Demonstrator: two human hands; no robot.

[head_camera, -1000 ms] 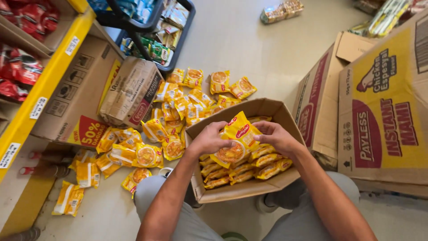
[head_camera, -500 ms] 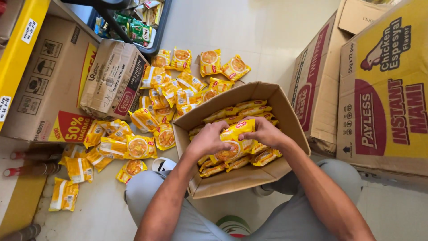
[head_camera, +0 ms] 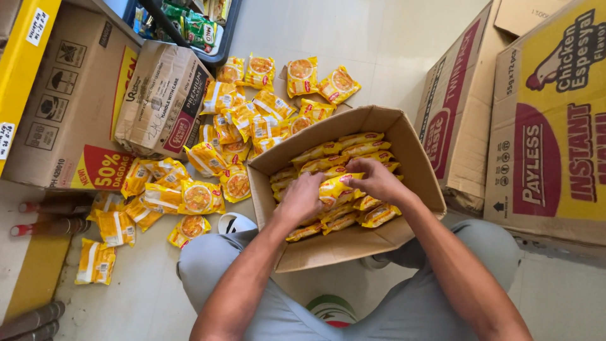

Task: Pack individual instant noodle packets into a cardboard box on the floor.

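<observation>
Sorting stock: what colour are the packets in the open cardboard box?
Yellow packets with orange pictures, head view.

Single head-worn view, which looked steeply down from above the seated person's lap onto the floor ahead. The camera sat close: both forearms entered from the bottom edge, and the open cardboard box (head_camera: 353,189) filled the frame's centre. The left hand (head_camera: 302,197) and right hand (head_camera: 377,180) lay near mid-frame. Stacked cartons (head_camera: 549,120) bounded the right edge, a yellow shelf (head_camera: 22,57) the left. No second view overlapped it.
</observation>
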